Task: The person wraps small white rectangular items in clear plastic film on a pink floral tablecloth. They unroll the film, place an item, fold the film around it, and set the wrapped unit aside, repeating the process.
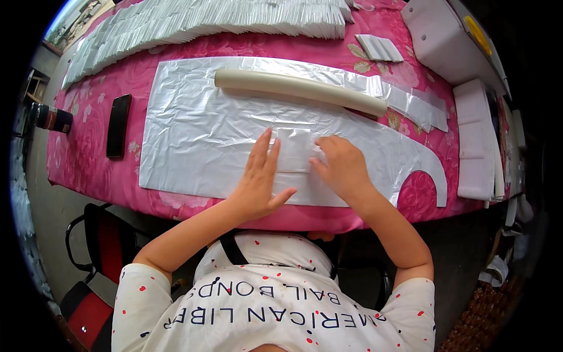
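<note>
A silvery-white plastic sheet (193, 141) lies spread over the table, with a curved cut-out at its right end. On its middle sits a small folded square of plastic film (293, 151). My left hand (258, 173) rests flat along the left side of this square, fingers stretched out and thumb apart. On the other side, my right hand (343, 167) has its fingers curled in, thumb and forefinger at the square's right edge with a bit of film between them. Beyond both hands, a long beige tube (299, 89) lies across the sheet.
Rows of folded white packets (223, 23) line the far edge; a small stack of packets (379, 48) lies to their right. Flat plastic strips (415, 107) lie at the tube's right end. A phone (119, 126), a dark jar (56, 119) and white foam boxes (474, 141) flank the sheet.
</note>
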